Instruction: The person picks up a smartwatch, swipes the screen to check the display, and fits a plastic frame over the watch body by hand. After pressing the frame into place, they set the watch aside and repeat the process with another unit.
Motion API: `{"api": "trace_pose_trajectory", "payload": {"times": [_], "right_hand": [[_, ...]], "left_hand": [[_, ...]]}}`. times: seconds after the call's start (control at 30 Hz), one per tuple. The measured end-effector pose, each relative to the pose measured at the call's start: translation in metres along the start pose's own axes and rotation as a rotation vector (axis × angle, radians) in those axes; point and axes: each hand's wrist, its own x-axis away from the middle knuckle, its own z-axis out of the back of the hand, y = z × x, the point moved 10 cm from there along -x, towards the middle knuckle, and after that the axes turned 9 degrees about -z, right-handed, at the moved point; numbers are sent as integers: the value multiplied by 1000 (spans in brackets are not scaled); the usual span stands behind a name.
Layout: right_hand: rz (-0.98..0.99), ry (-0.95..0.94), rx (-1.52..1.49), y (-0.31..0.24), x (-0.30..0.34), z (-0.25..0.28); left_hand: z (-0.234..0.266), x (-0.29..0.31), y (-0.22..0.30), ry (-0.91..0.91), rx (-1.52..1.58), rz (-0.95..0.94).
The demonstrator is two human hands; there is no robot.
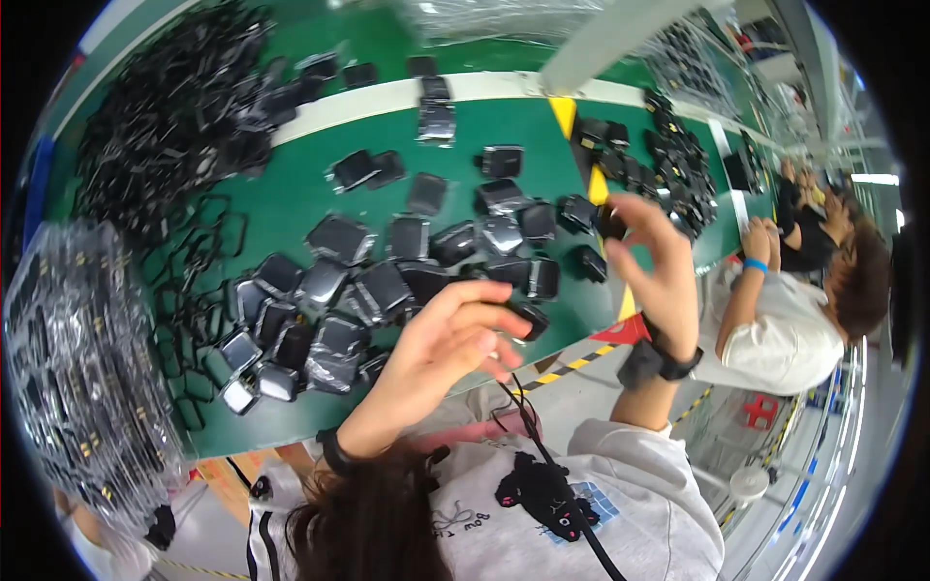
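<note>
A person works with two hands apart over a green table [295, 184] on a busy workshop floor. The right hand [651, 247], raised over the table's right side, closes thumb and fingers on a small dark piece [610, 223]. The left hand [450, 339], lower and nearer the front edge, curls its fingers beside a black piece [529, 321]; whether it grips that piece cannot be told.

Dark, rounded square pieces [339, 238], many glinting as if under clear film, spread across the middle of the table. A tangled heap of black parts [170, 121] fills the far left, above a bulky stack in clear plastic [82, 358]. A white strip [378, 102] runs across the table's far part, yellow-and-black tape [599, 184] crosses it on the right, and a pale post [605, 48] rises at the back. Beyond the tape lies another cluster of black parts [668, 160].

To the right, a co-worker in a white top [785, 334] sits near a person in black [819, 237]. Striped tape [572, 370] marks the grey floor [572, 392], where a round white stool [749, 482] stands under bright ceiling lights [875, 178].
</note>
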Motion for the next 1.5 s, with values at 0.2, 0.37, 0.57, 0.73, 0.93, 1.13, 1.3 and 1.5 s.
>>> {"api": "trace_pose_trajectory", "payload": {"times": [0.2, 0.37, 0.57, 0.73, 0.93, 1.13, 1.3, 1.5], "right_hand": [[391, -365, -129, -126, 6, -59], [707, -428, -61, -203, -35, -140], [991, -451, 124, -245, -41, -250], [972, -547, 180, -241, -42, -249], [695, -601, 64, -246, -21, -208], [749, -500, -229, -238, -2, -192], [695, -393, -251, -223, -2, -192], [426, -629, -406, -195, -16, -201]], "left_hand": [[6, 13, 36, -24, 142, -78], [38, 57, 80, 67, -6, -298], [84, 100, 123, 359, -45, -507], [122, 126, 143, 574, -148, -670], [124, 114, 144, 582, -155, -701], [111, 90, 126, 487, -52, -666], [109, 86, 121, 563, -92, -626], [106, 83, 117, 531, -102, -630]]}}
